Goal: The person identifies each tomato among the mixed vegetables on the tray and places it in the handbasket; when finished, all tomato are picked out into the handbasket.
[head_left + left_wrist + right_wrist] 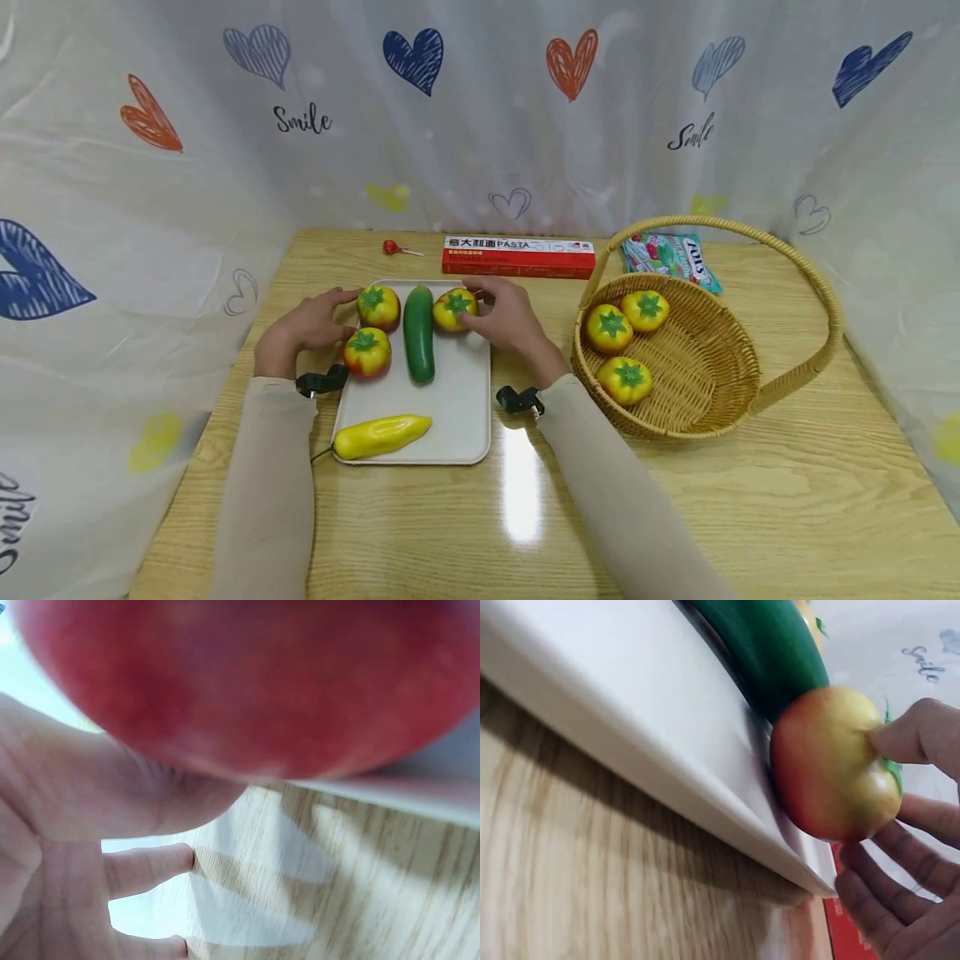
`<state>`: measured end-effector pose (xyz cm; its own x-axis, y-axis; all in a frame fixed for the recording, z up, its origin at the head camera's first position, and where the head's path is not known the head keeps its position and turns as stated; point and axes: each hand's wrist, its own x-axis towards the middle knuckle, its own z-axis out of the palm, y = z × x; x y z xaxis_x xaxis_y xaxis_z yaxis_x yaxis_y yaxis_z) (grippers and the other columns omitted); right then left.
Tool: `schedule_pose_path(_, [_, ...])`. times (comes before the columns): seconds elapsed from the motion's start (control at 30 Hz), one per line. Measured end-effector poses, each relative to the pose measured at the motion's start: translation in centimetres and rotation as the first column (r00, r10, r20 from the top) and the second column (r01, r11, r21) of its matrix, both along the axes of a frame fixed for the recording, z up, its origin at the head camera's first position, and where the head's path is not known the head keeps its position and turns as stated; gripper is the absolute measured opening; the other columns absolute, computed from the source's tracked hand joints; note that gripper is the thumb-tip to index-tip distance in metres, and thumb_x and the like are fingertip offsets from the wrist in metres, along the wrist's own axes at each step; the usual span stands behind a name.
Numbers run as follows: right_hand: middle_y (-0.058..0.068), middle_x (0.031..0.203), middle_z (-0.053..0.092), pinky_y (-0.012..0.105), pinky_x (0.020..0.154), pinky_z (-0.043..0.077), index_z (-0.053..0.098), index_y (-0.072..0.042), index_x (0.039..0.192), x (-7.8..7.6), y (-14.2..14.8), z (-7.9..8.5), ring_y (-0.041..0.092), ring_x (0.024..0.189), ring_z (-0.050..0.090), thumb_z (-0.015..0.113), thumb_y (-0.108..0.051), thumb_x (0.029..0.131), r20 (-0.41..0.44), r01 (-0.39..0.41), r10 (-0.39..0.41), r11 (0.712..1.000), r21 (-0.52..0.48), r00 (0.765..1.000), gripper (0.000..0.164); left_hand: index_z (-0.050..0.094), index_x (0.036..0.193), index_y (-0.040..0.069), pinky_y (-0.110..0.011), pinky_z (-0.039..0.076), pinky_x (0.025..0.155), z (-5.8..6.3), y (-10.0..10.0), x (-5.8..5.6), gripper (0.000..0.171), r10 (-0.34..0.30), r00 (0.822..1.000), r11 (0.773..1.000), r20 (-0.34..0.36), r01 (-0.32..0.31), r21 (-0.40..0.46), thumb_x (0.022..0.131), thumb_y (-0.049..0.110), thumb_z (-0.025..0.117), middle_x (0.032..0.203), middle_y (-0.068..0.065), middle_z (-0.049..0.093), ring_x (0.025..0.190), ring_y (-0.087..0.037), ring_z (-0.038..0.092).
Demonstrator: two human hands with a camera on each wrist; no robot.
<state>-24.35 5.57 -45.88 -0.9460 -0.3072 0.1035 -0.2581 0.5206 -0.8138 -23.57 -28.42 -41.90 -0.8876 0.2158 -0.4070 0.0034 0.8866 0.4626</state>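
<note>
A white tray (pixel 456 425) carries three yellow-red tomatoes with green star-shaped tops, a green cucumber (pixel 418 335) and a long yellow pepper (pixel 382 437). At its upper right, my right hand (pixel 513 317) pinches one tomato (pixel 832 765) between thumb and fingers, beside the cucumber. My left hand (pixel 309 323) is at the left edge, fingers spread. Its forefinger reaches the upper left tomato (pixel 379 307), and the thumb (pixel 172 795) lies against the lower left tomato (pixel 367 353). In the left wrist view that tomato's red side fills the top, with other fingers extended below.
To the right stands a wicker basket (pixel 738 354) with a tall handle, holding three similar tomatoes (pixel 626 380). Behind it lies a candy bag (pixel 675 258). A red pasta box (pixel 517 258) and a red lollipop (pixel 392 247) lie behind the tray, near the curtain.
</note>
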Motion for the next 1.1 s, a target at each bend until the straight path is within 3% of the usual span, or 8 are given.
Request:
schedule_pose_path(0.1, [0.009,0.142,0.069,0.042,0.106,0.060,0.069,-0.008,0.147,0.4,0.2,0.1,0.027,0.122,0.066,0.086,-0.024,0.093,-0.015,-0.017,0.017,0.999,0.043,1.000,0.060,0.033,0.173,0.011,-0.085,0.016,0.125,0.0,-0.1,0.0,0.077,-0.002,1.000,1.000,-0.003,0.002,-0.004,0.104,0.022,0.068,0.179,-0.034,0.015,0.160,-0.068,0.012])
schedule_pose_path(0.3, [0.012,0.158,0.060,0.041,0.116,0.057,0.059,-0.008,0.157,0.7,0.1,0.0,0.030,0.134,0.065,0.086,-0.015,0.093,0.013,-0.115,0.115,0.993,0.020,0.993,0.070,0.033,0.173,0.011,-0.085,0.016,0.125,0.0,0.1,-0.1,0.077,-0.004,1.000,1.000,-0.009,0.004,-0.010,0.105,0.022,0.067,0.179,-0.034,0.015,0.160,-0.068,0.012])
schedule_pose_path(0.47, [0.013,0.146,0.067,0.037,0.108,0.062,0.063,-0.005,0.153,1.1,0.2,-0.1,0.027,0.121,0.071,0.088,-0.018,0.094,-0.001,-0.129,0.129,0.992,0.016,0.992,0.065,0.032,0.173,0.012,-0.085,0.015,0.125,-0.2,0.1,-0.2,0.078,-0.001,1.000,1.000,-0.001,0.001,-0.011,0.105,0.023,0.066,0.179,-0.034,0.014,0.161,-0.067,0.012])
schedule_pose_path(0.6, [0.011,0.138,0.068,0.035,0.107,0.062,0.067,-0.007,0.148,2.0,0.3,0.5,0.026,0.121,0.072,0.091,-0.024,0.092,-0.001,-0.114,0.114,0.993,0.010,0.993,0.063,0.031,0.173,0.011,-0.085,0.014,0.126,-0.4,-0.1,-0.2,0.077,0.001,1.000,1.000,-0.005,-0.001,-0.016,0.105,0.023,0.066,0.179,-0.034,0.014,0.161,-0.067,0.011])
schedule_pose_path(0.83, [0.008,0.144,0.068,0.039,0.108,0.062,0.068,-0.010,0.146,5.8,2.1,3.6,0.027,0.127,0.072,0.093,-0.028,0.090,-0.007,-0.138,0.138,0.989,-0.043,0.990,0.063,0.033,0.173,0.011,-0.086,0.016,0.124,-0.5,-0.2,-0.1,0.077,0.007,1.000,1.000,-0.009,-0.007,-0.001,0.104,0.021,0.067,0.179,-0.034,0.015,0.160,-0.068,0.010])
schedule_pose_path(1.0, [0.004,0.146,0.069,0.040,0.111,0.060,0.069,-0.013,0.146,9.6,5.7,5.7,0.024,0.127,0.071,0.092,-0.028,0.091,-0.045,-0.168,0.165,0.984,-0.065,0.985,0.062,0.032,0.173,0.011,-0.085,0.016,0.125,-0.4,-0.1,-0.1,0.077,0.004,1.000,1.000,-0.009,-0.004,-0.003,0.104,0.021,0.067,0.179,-0.034,0.014,0.160,-0.068,0.011])
schedule_pose_path(1.1, [0.004,0.148,0.068,0.032,0.111,0.059,0.069,-0.015,0.146,11.8,8.7,6.6,0.020,0.129,0.070,0.091,-0.022,0.092,-0.064,-0.159,0.153,0.983,-0.095,0.986,0.059,0.032,0.173,0.010,-0.085,0.015,0.125,-0.4,-0.1,0.0,0.077,0.008,1.000,1.000,-0.005,-0.008,-0.003,0.104,0.021,0.066,0.179,-0.034,0.014,0.160,-0.068,0.010])
